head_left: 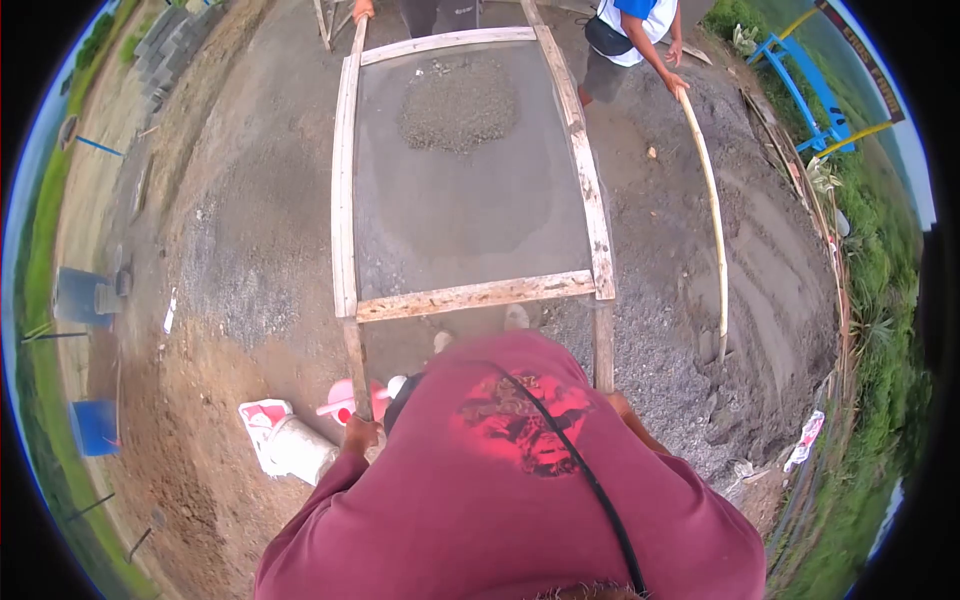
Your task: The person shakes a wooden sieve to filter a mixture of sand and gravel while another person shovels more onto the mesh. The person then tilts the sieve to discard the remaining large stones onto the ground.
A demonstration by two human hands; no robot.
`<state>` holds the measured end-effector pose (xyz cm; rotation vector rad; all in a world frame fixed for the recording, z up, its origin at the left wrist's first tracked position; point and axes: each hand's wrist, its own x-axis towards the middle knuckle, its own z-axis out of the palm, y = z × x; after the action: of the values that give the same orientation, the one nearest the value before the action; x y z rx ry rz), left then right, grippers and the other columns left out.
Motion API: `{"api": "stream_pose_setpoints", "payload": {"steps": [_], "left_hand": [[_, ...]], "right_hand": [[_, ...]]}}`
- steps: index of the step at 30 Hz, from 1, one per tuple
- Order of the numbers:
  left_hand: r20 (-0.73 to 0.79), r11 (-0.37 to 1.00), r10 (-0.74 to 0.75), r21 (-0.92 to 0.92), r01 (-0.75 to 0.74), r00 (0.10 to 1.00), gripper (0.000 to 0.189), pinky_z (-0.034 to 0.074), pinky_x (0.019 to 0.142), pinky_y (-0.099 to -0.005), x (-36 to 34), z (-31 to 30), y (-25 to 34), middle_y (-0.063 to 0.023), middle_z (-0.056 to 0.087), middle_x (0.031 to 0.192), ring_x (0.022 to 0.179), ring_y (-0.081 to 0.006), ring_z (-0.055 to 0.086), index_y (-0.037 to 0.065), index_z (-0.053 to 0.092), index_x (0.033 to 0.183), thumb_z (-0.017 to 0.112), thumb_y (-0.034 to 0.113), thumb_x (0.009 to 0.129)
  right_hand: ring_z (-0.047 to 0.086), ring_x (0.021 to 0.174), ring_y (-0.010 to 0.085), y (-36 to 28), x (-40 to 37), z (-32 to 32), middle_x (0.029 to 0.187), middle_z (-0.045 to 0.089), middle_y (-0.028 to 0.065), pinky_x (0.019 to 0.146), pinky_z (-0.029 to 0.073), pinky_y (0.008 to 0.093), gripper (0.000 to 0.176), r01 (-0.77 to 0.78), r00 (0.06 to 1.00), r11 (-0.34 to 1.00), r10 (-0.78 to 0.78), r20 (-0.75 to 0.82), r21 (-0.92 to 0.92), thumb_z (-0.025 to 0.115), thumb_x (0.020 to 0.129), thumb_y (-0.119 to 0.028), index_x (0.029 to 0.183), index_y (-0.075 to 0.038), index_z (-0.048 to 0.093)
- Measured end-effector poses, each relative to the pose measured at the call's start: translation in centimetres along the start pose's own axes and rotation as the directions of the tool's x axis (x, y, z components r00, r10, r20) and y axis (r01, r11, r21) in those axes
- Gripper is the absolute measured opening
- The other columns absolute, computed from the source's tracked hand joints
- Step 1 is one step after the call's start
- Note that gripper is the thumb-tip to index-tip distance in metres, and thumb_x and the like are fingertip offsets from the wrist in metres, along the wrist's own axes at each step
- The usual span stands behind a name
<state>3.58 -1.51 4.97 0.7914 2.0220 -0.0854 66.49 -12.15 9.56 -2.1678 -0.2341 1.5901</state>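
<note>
My left hand (361,434) is wrapped round the lower end of the left wooden handle (356,360) of a framed tray. On the other side, my right hand (622,408) is at the end of the right handle (603,345), partly hidden by my maroon shirt. The tray has a pale wooden rim (475,296) and a grey flat bed (460,220). A mound of wet grey mix (458,105) sits toward its far end. At the far left corner, a co-worker's hand (364,10) holds the other end of the frame.
A second person (635,30) at the upper right holds a long wooden pole (708,190) over grey gravel. White sacks (290,440) and a pink item (343,400) lie by my left hand. Blue containers (94,428) stand far left; grey blocks (172,45) are stacked upper left.
</note>
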Motion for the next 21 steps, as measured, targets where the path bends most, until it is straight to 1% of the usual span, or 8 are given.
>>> {"api": "stream_pose_setpoints", "payload": {"steps": [1, 4, 5, 6, 9, 15, 19, 21], "left_hand": [[-0.099, 0.974, 0.178, 0.158, -0.162, 0.979, 0.043, 0.055, 0.057, -0.0402, 0.6, 0.5, -3.5, -0.0157, 0.069, 0.075, 0.066, -0.0255, 0.07, -0.007, 0.066, 0.1, 0.083, 0.011, 0.066], [0.017, 0.997, 0.079, -0.02, -0.079, 0.997, 0.042, 0.056, 0.06, -0.0405, -3.0, -0.3, 0.0, -0.0176, 0.071, 0.077, 0.068, -0.027, 0.071, -0.006, 0.067, 0.101, 0.082, 0.016, 0.068], [-0.045, 0.916, 0.297, 0.296, -0.271, 0.954, 0.042, 0.055, 0.058, -0.0415, 7.0, 2.7, -7.0, -0.0175, 0.071, 0.077, 0.068, -0.0262, 0.072, -0.005, 0.068, 0.106, 0.08, 0.015, 0.072], [0.075, 0.885, 0.383, 0.257, -0.389, 0.921, 0.043, 0.055, 0.058, -0.041, 7.4, 1.8, -5.1, -0.0168, 0.071, 0.077, 0.066, -0.0257, 0.071, -0.005, 0.068, 0.106, 0.08, 0.018, 0.072], [-0.001, 0.966, 0.205, 0.163, -0.203, 0.979, 0.023, 0.055, 0.059, -0.0404, 8.3, -1.3, 9.2, -0.0162, 0.069, 0.067, 0.062, -0.026, 0.07, -0.002, 0.073, 0.076, 0.074, 0.021, 0.072], [-0.108, 0.931, 0.361, -0.019, -0.365, 0.926, 0.022, 0.054, 0.059, -0.0391, 6.2, -10.1, 29.6, -0.0166, 0.07, 0.065, 0.059, -0.0271, 0.069, -0.003, 0.071, 0.065, 0.07, 0.019, 0.067], [-0.073, 0.92, 0.389, 0.075, -0.384, 0.918, 0.025, 0.056, 0.062, -0.0401, 6.7, -6.2, 25.2, -0.0188, 0.069, 0.066, 0.059, -0.0283, 0.07, -0.002, 0.071, 0.066, 0.07, 0.022, 0.069], [-0.039, 0.86, 0.35, 0.409, -0.304, 0.936, 0.028, 0.058, 0.074, -0.0441, 9.5, -1.0, 16.4, -0.0218, 0.073, 0.081, 0.08, -0.0337, 0.075, 0.0, 0.074, 0.081, 0.07, 0.025, 0.071]], "right_hand": [[0.069, 0.073, 0.0299, 0.5, -0.9, 0.1, 0.081, 0.068, 0.019, 0.061, 0.055, 0.0433, 0.031, -0.016, 0.999, 1.0, 0.014, -0.052, -0.027, 0.074, 0.073, -0.013, 0.092, 0.011, 0.069], [0.07, 0.082, 0.0316, 3.0, 1.5, -0.2, 0.085, 0.07, 0.0195, 0.063, 0.055, 0.0443, 0.037, -0.136, 0.989, 0.99, 0.137, -0.053, 0.029, 0.074, 0.072, -0.014, 0.097, 0.014, 0.069], [0.07, 0.078, 0.031, 3.7, 5.3, -1.1, 0.084, 0.07, 0.0184, 0.06, 0.055, 0.0443, 0.035, 0.12, 0.993, 0.983, -0.117, 0.026, -0.139, 0.074, 0.073, -0.013, 0.096, 0.013, 0.069], [0.069, 0.073, 0.0298, 2.5, 7.1, -1.1, 0.082, 0.069, 0.017, 0.059, 0.054, 0.0438, 0.032, 0.148, 0.987, 0.984, -0.141, 0.074, -0.098, 0.074, 0.073, -0.014, 0.094, 0.01, 0.069], [0.063, 0.057, 0.0217, -9.0, 9.6, 0.1, 0.072, 0.064, 0.0099, 0.053, 0.05, 0.0385, 0.017, -0.029, 0.99, 0.973, -0.004, 0.143, 0.229, 0.072, 0.076, -0.017, 0.085, -0.002, 0.068], [0.063, 0.064, 0.0126, -33.1, 5.6, -3.0, 0.073, 0.064, -0.0027, 0.066, 0.049, 0.0367, 0.017, 0.129, 0.987, 0.992, -0.128, 0.102, -0.008, 0.067, 0.08, -0.03, 0.089, -0.016, 0.062], [0.063, 0.064, 0.0136, -28.3, 5.1, -2.8, 0.073, 0.064, -0.0017, 0.067, 0.049, 0.0374, 0.018, 0.107, 0.992, 0.994, -0.105, 0.07, -0.025, 0.067, 0.08, -0.029, 0.09, -0.015, 0.062], [0.062, 0.059, 0.0165, -18.2, 7.5, -2.4, 0.073, 0.064, 0.0022, 0.057, 0.05, 0.035, 0.016, 0.065, 0.995, 0.997, -0.068, 0.079, 0.04, 0.067, 0.081, -0.023, 0.091, -0.011, 0.064]]}}
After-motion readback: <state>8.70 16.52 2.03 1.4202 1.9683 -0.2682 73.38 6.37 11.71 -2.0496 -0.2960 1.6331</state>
